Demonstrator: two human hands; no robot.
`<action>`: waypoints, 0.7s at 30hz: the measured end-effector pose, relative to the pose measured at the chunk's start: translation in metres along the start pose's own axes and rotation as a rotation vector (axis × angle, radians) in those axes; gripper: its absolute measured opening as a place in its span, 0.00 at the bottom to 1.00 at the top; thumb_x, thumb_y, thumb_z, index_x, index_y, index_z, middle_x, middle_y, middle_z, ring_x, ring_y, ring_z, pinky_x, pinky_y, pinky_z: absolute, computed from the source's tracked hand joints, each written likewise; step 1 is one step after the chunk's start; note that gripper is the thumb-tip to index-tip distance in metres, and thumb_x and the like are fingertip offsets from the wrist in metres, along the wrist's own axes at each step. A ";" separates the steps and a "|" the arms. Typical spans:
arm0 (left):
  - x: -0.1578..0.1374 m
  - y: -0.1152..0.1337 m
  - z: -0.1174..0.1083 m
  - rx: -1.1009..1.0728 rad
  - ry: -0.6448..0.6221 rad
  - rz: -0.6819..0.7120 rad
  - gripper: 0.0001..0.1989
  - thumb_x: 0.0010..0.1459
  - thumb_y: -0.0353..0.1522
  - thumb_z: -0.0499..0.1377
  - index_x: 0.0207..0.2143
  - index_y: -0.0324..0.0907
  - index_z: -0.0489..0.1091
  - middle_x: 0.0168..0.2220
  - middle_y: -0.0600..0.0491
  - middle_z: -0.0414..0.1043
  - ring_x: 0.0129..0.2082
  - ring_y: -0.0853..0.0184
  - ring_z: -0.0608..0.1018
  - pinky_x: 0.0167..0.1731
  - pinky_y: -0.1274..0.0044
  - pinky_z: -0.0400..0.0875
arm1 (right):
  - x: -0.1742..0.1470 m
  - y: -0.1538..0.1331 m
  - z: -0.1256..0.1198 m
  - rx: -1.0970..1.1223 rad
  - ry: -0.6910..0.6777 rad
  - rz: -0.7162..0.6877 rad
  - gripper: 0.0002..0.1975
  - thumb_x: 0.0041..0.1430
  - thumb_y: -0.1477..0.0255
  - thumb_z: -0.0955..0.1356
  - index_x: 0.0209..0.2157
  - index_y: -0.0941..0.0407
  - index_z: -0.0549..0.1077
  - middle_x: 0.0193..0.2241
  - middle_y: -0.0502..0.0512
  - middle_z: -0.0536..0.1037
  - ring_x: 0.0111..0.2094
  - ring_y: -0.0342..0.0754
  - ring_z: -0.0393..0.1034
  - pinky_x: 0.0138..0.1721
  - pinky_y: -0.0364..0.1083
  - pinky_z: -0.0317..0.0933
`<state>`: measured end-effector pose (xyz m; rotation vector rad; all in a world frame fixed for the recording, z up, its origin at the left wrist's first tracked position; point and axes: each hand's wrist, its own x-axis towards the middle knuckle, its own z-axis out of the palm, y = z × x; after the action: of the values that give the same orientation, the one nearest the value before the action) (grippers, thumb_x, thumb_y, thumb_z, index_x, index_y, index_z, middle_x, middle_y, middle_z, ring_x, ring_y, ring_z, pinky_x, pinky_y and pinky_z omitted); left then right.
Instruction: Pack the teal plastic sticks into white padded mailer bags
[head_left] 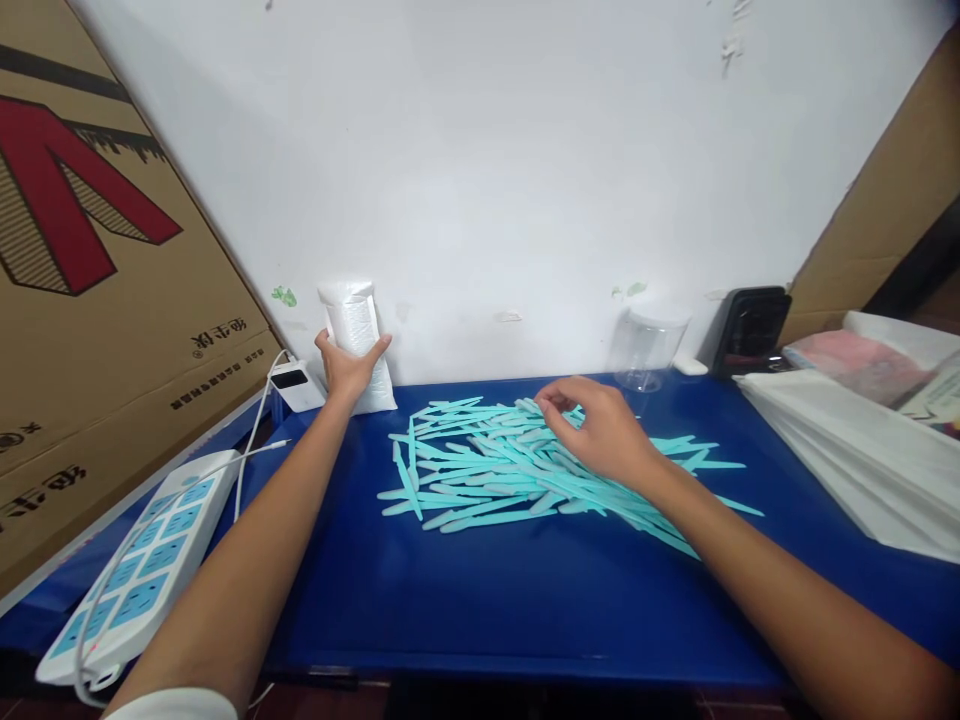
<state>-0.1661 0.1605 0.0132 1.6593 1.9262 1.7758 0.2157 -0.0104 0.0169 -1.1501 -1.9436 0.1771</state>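
Observation:
A white, padded plastic packet (352, 320) stands upright against the wall at the back left. My left hand (349, 372) grips it low down, with the thumb on its right side and fingers on its left. A loose heap of slim turquoise eyebrow razors (480, 470) with pale, translucent caps lies across the middle of the table. Over the heap's upper right part is my right hand (592, 420), its fingers curled and the thumb pressed towards them. Pale razor ends show beside these fingertips, but whether any are held is hidden.
On the blue table (450, 610), a clear plastic jar (649, 345) and a black stand (750, 330) are at the back right. White bags (847, 450) lie on the right. At left are a power strip (150, 560), a white charger (298, 388) with cables, and a large cardboard box (135, 330).

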 end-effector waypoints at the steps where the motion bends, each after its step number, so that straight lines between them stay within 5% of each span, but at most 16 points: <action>1: -0.003 -0.003 0.000 0.031 0.003 -0.024 0.56 0.44 0.50 0.74 0.65 0.38 0.49 0.64 0.34 0.61 0.65 0.46 0.66 0.64 0.57 0.62 | 0.000 0.000 0.000 -0.004 0.000 0.002 0.08 0.67 0.70 0.66 0.38 0.54 0.78 0.36 0.54 0.81 0.38 0.51 0.76 0.40 0.50 0.67; 11: -0.052 -0.010 -0.010 0.349 -0.093 -0.095 0.59 0.41 0.46 0.76 0.67 0.35 0.50 0.62 0.31 0.63 0.63 0.42 0.69 0.61 0.56 0.66 | 0.002 0.002 -0.002 -0.046 -0.021 0.020 0.08 0.66 0.70 0.66 0.37 0.54 0.78 0.35 0.55 0.82 0.37 0.52 0.76 0.39 0.50 0.67; 16: -0.049 -0.022 -0.010 0.328 -0.124 -0.037 0.51 0.47 0.38 0.74 0.66 0.38 0.50 0.60 0.36 0.65 0.62 0.46 0.70 0.60 0.59 0.67 | 0.002 0.006 -0.002 -0.059 -0.015 0.016 0.08 0.66 0.71 0.66 0.37 0.54 0.78 0.35 0.55 0.82 0.37 0.52 0.76 0.39 0.49 0.67; 21: -0.044 -0.032 -0.013 0.268 -0.143 -0.010 0.57 0.46 0.43 0.74 0.69 0.35 0.46 0.64 0.32 0.59 0.66 0.43 0.65 0.64 0.58 0.62 | 0.004 0.014 -0.002 -0.076 -0.014 0.044 0.08 0.66 0.70 0.66 0.37 0.54 0.78 0.35 0.55 0.83 0.36 0.52 0.77 0.39 0.49 0.67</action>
<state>-0.1764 0.1287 -0.0313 1.7934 2.1786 1.4005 0.2258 0.0000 0.0138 -1.2451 -1.9525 0.1367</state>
